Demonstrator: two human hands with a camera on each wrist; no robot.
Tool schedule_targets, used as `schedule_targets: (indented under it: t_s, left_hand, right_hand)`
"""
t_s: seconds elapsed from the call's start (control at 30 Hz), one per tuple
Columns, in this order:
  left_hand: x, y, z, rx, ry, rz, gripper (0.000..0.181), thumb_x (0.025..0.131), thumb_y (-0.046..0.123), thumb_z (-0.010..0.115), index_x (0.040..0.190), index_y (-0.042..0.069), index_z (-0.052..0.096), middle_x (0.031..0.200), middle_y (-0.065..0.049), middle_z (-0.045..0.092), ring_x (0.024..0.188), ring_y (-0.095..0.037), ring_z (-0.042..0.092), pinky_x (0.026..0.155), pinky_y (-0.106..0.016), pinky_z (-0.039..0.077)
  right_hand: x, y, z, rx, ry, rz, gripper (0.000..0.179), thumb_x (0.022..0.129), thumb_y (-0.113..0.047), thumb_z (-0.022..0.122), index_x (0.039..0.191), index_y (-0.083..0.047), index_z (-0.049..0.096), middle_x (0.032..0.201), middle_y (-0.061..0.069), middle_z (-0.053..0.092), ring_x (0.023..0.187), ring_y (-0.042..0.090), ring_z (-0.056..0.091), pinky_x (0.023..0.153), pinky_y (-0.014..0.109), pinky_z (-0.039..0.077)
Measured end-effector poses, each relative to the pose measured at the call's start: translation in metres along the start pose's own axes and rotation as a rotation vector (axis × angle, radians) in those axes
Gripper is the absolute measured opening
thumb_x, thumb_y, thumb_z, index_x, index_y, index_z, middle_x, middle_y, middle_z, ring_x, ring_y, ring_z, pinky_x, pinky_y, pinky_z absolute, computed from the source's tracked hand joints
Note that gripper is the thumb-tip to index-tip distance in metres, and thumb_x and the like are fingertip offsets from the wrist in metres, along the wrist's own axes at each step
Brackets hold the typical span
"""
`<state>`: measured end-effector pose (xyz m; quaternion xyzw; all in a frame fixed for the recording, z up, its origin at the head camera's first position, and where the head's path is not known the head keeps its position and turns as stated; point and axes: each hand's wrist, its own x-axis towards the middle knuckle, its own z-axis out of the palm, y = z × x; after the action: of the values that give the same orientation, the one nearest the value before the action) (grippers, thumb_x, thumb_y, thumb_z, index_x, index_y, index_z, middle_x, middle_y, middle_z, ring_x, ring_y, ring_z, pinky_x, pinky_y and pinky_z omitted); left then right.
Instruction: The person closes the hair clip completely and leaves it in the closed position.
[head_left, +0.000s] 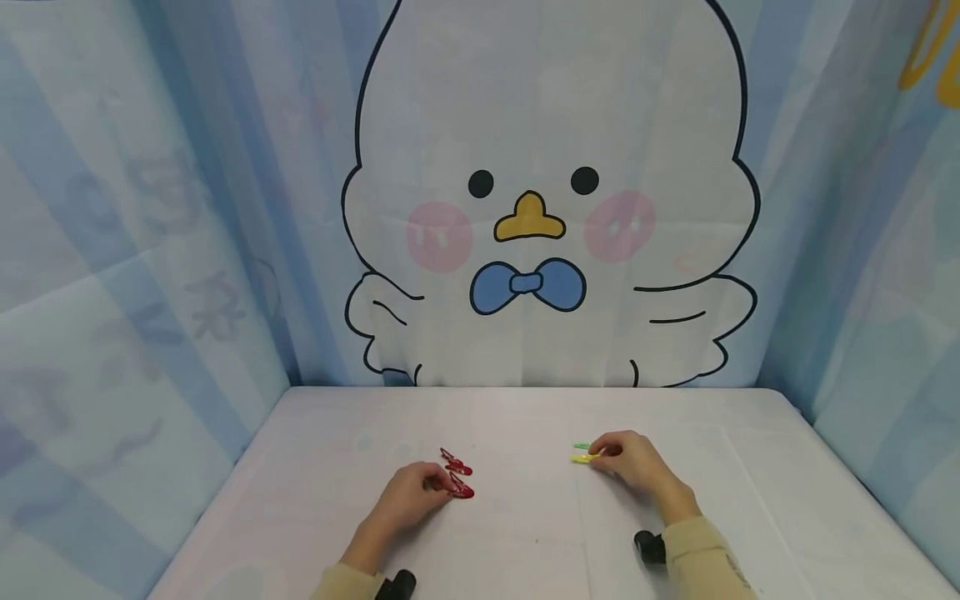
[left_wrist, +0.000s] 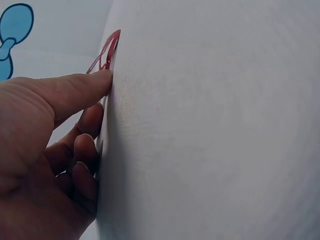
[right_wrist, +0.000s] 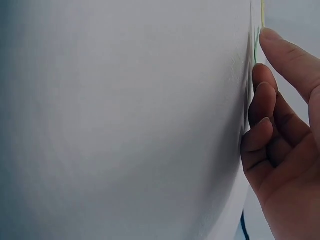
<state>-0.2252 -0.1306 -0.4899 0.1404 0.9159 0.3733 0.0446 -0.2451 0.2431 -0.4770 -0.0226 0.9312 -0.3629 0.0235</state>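
My left hand (head_left: 411,497) is low over the table, its thumb and fingertips pinching the near end of a red snap hair clip (head_left: 463,492). Just beyond it lies more red hair clip (head_left: 455,462), and the left wrist view shows the red frame (left_wrist: 114,47) past the thumb tip. On the other side, my right hand (head_left: 636,462) pinches a slim yellow hair clip (head_left: 581,459) between thumb and fingers. A green hair clip (head_left: 582,446) lies right behind the yellow one. The right wrist view catches only thin slivers of both.
A white cloth covers the table (head_left: 525,542). Behind it hangs a curtain (head_left: 540,108) with a cartoon bird, and striped blue curtains flank both sides. Black wrist cameras sit at the left cuff (head_left: 397,585) and right cuff (head_left: 649,547).
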Motion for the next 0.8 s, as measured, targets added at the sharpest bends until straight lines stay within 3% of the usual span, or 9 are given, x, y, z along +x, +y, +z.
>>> schedule_targets:
  t_s: [0.3,0.63,0.8]
  left_hand:
    - [-0.0011,0.0013,-0.0013,0.002,-0.013,-0.016,0.010,0.089,0.010,0.076,0.087,0.015,0.068,0.085,0.005,0.059,0.077,-0.015,0.050,0.070,-0.034,0.041]
    - [-0.0036,0.0043,-0.0067,-0.150,0.025,-0.055,0.006,0.092,0.010,0.074,0.094,0.009,0.068,0.087,0.003,0.062,0.080,-0.016,0.053,0.072,-0.035,0.046]
    - [-0.0036,0.0063,-0.0062,-0.233,0.077,-0.073,0.006,0.093,0.009,0.072,0.098,0.007,0.069,0.089,0.000,0.064,0.081,-0.017,0.056,0.071,-0.033,0.049]
  right_hand:
    - [0.0008,0.0021,-0.0048,-0.006,0.000,0.005,0.009,0.087,-0.010,0.078,0.095,-0.010,0.075,0.087,0.002,0.059,0.081,0.021,0.051,0.072,0.035,0.043]
    - [0.0037,0.0042,-0.0071,0.008,-0.005,0.000,0.011,0.087,-0.011,0.079,0.098,-0.010,0.076,0.087,0.002,0.059,0.082,0.021,0.051,0.072,0.036,0.042]
    - [0.0008,0.0056,-0.0084,0.024,0.015,0.007,0.014,0.088,-0.013,0.077,0.102,-0.010,0.075,0.086,0.003,0.058,0.078,0.021,0.051,0.067,0.034,0.043]
